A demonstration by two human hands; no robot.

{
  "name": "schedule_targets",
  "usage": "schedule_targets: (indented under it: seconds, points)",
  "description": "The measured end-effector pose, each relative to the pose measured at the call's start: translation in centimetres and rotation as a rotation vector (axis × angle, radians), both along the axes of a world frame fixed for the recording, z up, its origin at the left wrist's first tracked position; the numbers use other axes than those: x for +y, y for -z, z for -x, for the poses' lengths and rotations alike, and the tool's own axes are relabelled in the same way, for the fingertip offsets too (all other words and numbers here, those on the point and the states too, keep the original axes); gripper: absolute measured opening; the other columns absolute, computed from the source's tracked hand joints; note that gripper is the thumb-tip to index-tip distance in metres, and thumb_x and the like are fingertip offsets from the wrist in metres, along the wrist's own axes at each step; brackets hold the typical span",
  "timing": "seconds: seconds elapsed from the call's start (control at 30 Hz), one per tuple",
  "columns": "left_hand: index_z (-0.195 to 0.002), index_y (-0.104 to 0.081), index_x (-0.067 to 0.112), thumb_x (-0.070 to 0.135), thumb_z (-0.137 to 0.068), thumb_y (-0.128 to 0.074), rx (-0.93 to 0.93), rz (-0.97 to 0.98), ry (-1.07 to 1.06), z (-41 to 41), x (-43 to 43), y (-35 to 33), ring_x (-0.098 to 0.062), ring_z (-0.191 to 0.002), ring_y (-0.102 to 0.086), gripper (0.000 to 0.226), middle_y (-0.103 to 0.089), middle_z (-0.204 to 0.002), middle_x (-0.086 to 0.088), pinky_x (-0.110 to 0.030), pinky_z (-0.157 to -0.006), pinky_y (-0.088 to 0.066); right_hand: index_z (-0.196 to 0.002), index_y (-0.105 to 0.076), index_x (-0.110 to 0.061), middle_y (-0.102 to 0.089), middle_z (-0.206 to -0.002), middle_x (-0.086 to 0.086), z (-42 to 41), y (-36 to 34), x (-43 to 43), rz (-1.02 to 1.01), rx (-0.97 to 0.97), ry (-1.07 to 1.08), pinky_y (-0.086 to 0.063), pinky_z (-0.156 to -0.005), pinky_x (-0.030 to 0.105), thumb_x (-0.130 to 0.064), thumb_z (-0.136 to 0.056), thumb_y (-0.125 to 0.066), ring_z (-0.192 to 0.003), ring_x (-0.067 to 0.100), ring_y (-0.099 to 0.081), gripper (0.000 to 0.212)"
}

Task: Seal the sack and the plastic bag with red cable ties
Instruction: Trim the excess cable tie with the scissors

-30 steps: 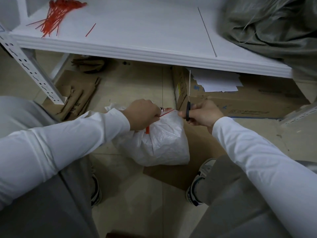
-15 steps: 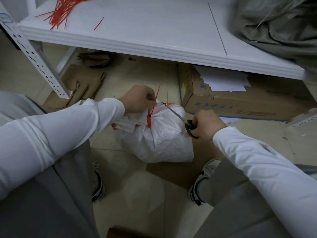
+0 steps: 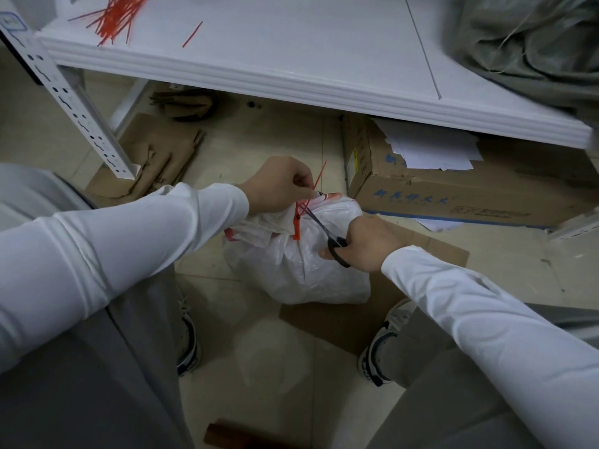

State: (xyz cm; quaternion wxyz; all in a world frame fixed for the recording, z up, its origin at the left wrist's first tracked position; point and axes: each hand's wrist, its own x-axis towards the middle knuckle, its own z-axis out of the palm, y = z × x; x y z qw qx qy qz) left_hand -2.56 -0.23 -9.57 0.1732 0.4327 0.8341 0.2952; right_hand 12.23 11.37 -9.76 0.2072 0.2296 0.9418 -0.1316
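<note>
- The plastic bag (image 3: pixel 301 267) sits on the floor (image 3: pixel 259 351) between my feet, partly on a flat piece of cardboard (image 3: pixel 327 322). It looks soft, thin and light. I think it is slippery too, so it can slide or tear if I pull hard.
- A red cable tie (image 3: pixel 297 223) goes round the bunched neck of the bag. The tie looks thin and bendy, but I think it is tough.
- My left hand (image 3: pixel 278 186) pinches the long tail of the tie by the neck and holds it up. That is the good place to hold: the tail and the bunched neck, not the thin sides.
- My right hand (image 3: pixel 366 244) is curled round the black handles of the scissors (image 3: pixel 324 230). The blades point up at the tail, close to the lock. I cannot tell if they touch it.
- The blades are right by the bag and my left hand, so I think a slip can cut either one.
- The sack (image 3: pixel 534 47), grey-green and floppy, lies up on the white shelf (image 3: pixel 291 50), well apart from the bag. I guess it is heavier. I see no tie on it.
- More red ties (image 3: pixel 120 14) lie in a pile at the far left of the shelf.
- A cardboard box (image 3: pixel 453 202) stands near the bag on the right, under the shelf edge, so there is little room there.
</note>
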Motion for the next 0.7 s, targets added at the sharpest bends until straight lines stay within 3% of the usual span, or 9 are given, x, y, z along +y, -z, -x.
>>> schedule_targets:
  seconds: [0.17,0.37,0.6,0.7]
  points:
    - [-0.080,-0.069,0.017,0.021,-0.087,-0.067,-0.007,-0.018,0.017,-0.4,0.2,0.0,-0.006,-0.070,-0.054,0.008,-0.064,-0.080,0.001,-0.011,-0.062,-0.037,-0.068,-0.059,-0.013,-0.065,-0.065,0.004,0.3,0.3,-0.8,0.223,-0.035,0.154,-0.045,-0.052,0.023,-0.055,-0.084,-0.061,-0.052,0.014,-0.055,0.045]
    - [-0.079,-0.068,0.019,0.022,-0.087,-0.067,-0.004,-0.016,0.057,-0.7,0.4,-0.1,-0.001,-0.067,-0.053,0.009,-0.063,-0.079,0.006,-0.009,-0.061,-0.036,-0.072,-0.058,-0.012,-0.061,-0.053,-0.001,1.1,0.3,-1.6,0.496,-0.106,0.377,-0.035,-0.038,0.014,-0.056,-0.085,-0.060,-0.038,0.011,-0.046,0.046]
    - [-0.079,-0.068,0.020,0.024,-0.086,-0.069,0.012,-0.022,0.092,-0.9,1.0,0.0,0.001,-0.064,-0.050,0.008,-0.063,-0.082,0.007,-0.005,-0.057,-0.033,-0.084,-0.059,-0.011,-0.065,-0.065,0.003,0.8,0.7,-2.3,0.715,-0.069,0.531,-0.038,-0.041,0.018,-0.055,-0.085,-0.061,-0.045,0.011,-0.048,0.044]
    - [-0.081,-0.071,0.016,0.025,-0.086,-0.069,0.016,-0.019,0.109,-1.0,1.2,0.2,0.004,-0.063,-0.050,0.009,-0.065,-0.084,0.005,-0.003,-0.056,-0.034,-0.088,-0.060,-0.010,-0.065,-0.061,0.001,0.8,1.5,-2.7,0.735,-0.067,0.560,-0.038,-0.039,0.016,-0.057,-0.085,-0.060,-0.041,0.008,-0.050,0.048]
